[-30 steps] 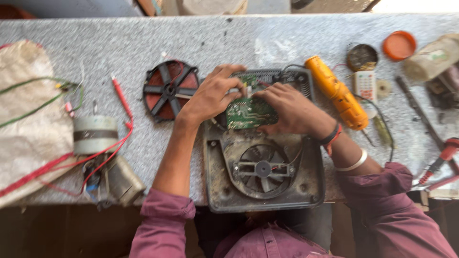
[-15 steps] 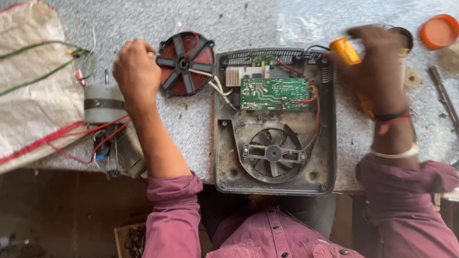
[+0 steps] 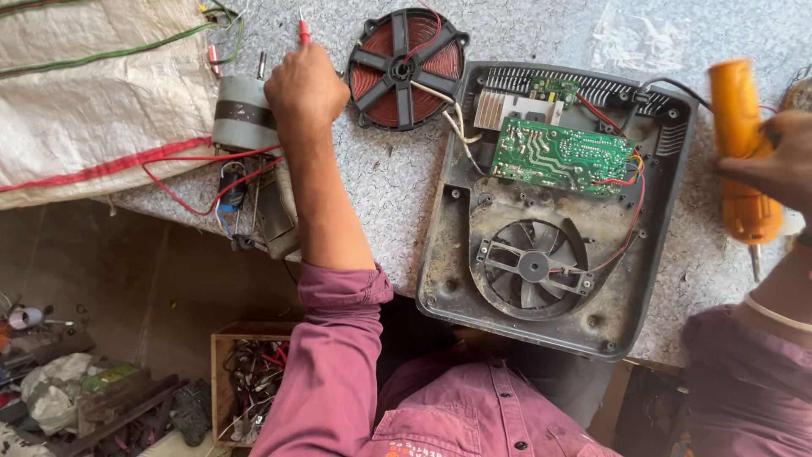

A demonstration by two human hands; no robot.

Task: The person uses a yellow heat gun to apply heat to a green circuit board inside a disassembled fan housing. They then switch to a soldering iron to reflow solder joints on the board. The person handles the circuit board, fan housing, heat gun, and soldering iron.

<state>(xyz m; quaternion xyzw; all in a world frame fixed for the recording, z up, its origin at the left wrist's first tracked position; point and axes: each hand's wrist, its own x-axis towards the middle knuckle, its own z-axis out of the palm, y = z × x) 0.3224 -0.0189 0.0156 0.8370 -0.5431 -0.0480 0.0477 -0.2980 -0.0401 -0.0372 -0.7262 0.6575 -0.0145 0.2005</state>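
An opened induction cooker base (image 3: 440, 254) lies on the grey stone table, showing a green circuit board (image 3: 562, 155) and a black fan (image 3: 529, 267). Its red coil disc (image 3: 406, 63) rests beside it, still joined by wires. My left hand (image 3: 304, 85) is a fist left of the coil, closed around a red test probe (image 3: 303, 32) whose tip sticks up past the knuckles. At the right edge of the view, my right hand (image 3: 774, 165) grips an orange electric tool (image 3: 736, 127) with its metal tip pointing down toward me.
A white woven sack (image 3: 93, 93) covers the table's left end. A small grey motor (image 3: 244, 114) with red wires (image 3: 182, 182) sits at the table edge. Below, a wooden box of cables (image 3: 254, 372) and scrap lie on the floor.
Both hands have left the circuit board. The left went left and closed on the red probe; the right went right and picked up the orange tool, now lower. The view shifted left.
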